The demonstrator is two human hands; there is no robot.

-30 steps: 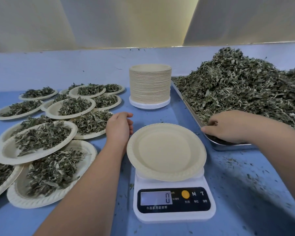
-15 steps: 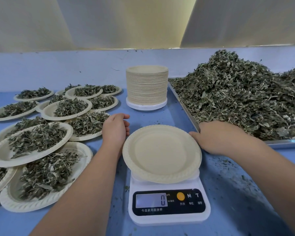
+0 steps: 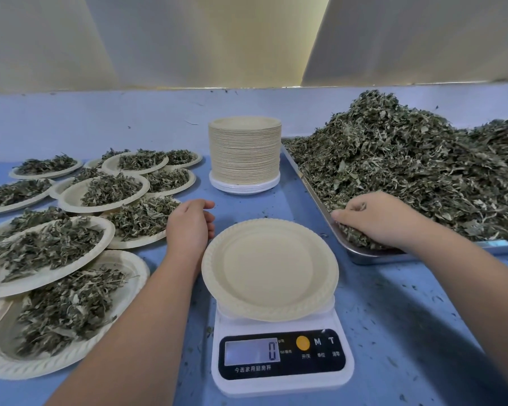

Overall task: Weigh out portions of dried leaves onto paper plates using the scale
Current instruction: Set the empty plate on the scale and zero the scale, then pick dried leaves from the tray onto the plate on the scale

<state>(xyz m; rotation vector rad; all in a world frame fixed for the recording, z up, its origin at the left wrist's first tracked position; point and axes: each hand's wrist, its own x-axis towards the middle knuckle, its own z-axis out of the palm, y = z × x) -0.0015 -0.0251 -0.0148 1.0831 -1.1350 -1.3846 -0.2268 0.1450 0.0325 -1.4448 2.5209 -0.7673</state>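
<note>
An empty paper plate (image 3: 269,268) sits on the white kitchen scale (image 3: 282,361), whose display reads 0. A big heap of dried leaves (image 3: 408,171) fills a metal tray (image 3: 361,254) at the right. My right hand (image 3: 376,218) is in the tray's near corner, fingers curled around a clump of leaves. My left hand (image 3: 189,227) rests on the table just left of the plate, fingers loosely curled, holding nothing that I can see.
Several paper plates heaped with leaves (image 3: 56,250) overlap across the left of the blue table (image 3: 408,317). A tall stack of empty plates (image 3: 245,153) stands behind the scale. Leaf crumbs lie scattered on the table at the right.
My right hand moved from beside the plate's rim back into the tray corner and closed on leaves. The left hand has stayed put.
</note>
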